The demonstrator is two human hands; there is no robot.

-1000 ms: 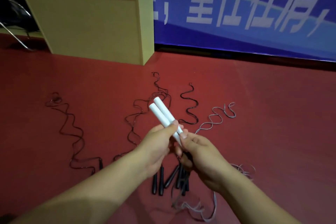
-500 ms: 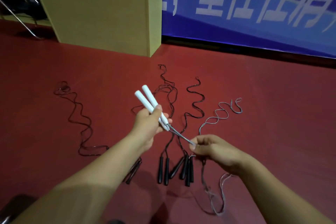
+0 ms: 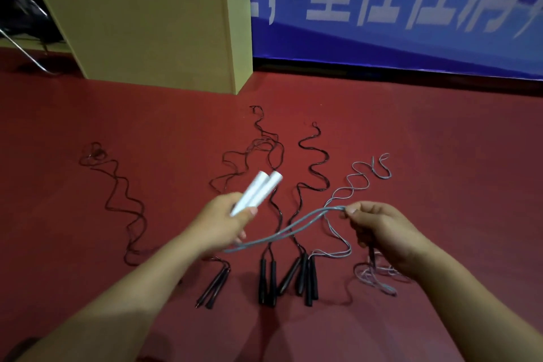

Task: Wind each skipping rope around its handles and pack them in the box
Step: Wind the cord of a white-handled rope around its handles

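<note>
Left hand [image 3: 224, 222] closed around the pair of white handles [image 3: 258, 194], which we see held side by side and tilted up and away from us; right hand [image 3: 379, 226] pinching the doubled grey rope [image 3: 282, 233] at its bend. Between the two hands the grey rope hangs in a slack curve, and its free length trails down to the red floor [image 3: 440, 141], part snaking away past the right hand and part heaped in a loose tangle [image 3: 379, 276] just below that wrist. Taking the white handles as our landmark, four pairs of black handles [image 3: 267, 282] lie below them on the floor, their black ropes [image 3: 311, 161] running beyond them toward the tan box [image 3: 147, 26], which stands well beyond and to the left. We judge this to be the start of the first winding, with nothing yet packed. Several faults may follow. Slack in the span would let the turns go on loose and slide off the handle ends. The two handles, gripped only near their lower part, may splay or roll apart once the rope pulls across them. The heap below the right wrist may knot as it is drawn up. The trailing length, lying near the black handles, may snag one and drag it along.
</note>
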